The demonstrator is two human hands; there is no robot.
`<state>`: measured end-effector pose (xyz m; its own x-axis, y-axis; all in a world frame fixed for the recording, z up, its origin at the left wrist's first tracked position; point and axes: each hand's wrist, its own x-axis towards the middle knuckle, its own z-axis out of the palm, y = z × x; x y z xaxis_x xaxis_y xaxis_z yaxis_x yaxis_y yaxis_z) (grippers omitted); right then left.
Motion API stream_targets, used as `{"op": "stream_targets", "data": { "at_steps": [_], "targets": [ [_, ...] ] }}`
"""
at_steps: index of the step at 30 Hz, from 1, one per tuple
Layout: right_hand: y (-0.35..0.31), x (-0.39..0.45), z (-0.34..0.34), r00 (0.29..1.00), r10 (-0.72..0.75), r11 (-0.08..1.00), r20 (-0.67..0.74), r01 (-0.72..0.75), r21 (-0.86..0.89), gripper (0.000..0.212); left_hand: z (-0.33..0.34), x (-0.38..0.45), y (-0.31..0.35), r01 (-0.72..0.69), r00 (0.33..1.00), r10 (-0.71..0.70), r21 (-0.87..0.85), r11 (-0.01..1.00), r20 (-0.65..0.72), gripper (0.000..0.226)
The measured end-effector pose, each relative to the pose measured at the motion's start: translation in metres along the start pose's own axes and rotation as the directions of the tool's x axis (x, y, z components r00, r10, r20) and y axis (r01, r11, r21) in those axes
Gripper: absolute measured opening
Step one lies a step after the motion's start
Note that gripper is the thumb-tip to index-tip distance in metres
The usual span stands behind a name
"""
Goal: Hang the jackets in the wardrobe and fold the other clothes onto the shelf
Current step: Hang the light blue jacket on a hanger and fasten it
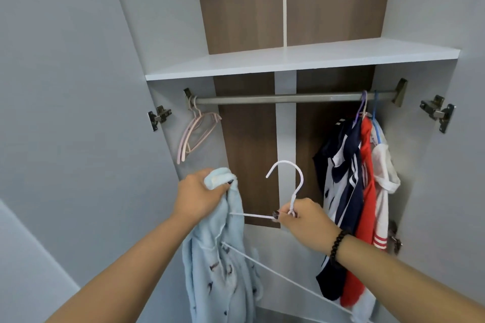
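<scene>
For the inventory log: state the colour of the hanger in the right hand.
White hanger, gripped by the right hand; the head view shows it.

Both forearms reach forward and up. Left hand point(195, 198), knuckles toward the camera, fingers curled, grips a pale blue jacket point(223, 257). Right hand point(304, 220), beaded bracelet at the wrist, pinches a white hanger point(292, 191) at its neck.
</scene>
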<state>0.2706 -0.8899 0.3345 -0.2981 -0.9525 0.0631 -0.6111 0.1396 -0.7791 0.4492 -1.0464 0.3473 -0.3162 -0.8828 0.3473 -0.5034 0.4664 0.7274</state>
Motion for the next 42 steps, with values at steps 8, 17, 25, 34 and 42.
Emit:
{"op": "stream_targets", "data": {
  "at_steps": [8, 17, 25, 34, 42],
  "targets": [
    [-0.007, 0.002, 0.018, 0.999, -0.037, 0.985, -0.039, 0.043, 0.165, 0.042, -0.007, -0.031, 0.059, -0.091, 0.995, 0.097, -0.18, 0.979, 0.02, 0.016],
    [-0.012, -0.002, -0.013, 0.961, -0.091, 0.911, -0.262, 0.187, 0.367, 0.029, -0.013, -0.023, 0.043, -0.572, 0.81, 0.442, 0.353, 0.741, 0.386, 0.041],
    [-0.01, -0.01, -0.043, 0.957, -0.043, 0.957, -0.285, 0.121, 0.262, 0.016, -0.002, -0.005, 0.029, -0.427, 0.878, 0.362, 0.17, 0.888, 0.314, 0.021],
    [0.017, -0.046, -0.021, 0.809, -0.369, 0.924, -0.458, 0.372, -0.089, 0.02, -0.013, 0.017, 0.027, -0.124, 0.991, 0.124, -0.006, 0.992, 0.052, 0.017],
    [0.063, -0.006, 0.069, 0.993, 0.113, 0.993, 0.036, -0.112, -0.037, 0.066, -0.054, 0.0, 0.055, -0.196, 0.979, 0.201, -0.123, 0.973, 0.028, 0.005]
  ]
}}
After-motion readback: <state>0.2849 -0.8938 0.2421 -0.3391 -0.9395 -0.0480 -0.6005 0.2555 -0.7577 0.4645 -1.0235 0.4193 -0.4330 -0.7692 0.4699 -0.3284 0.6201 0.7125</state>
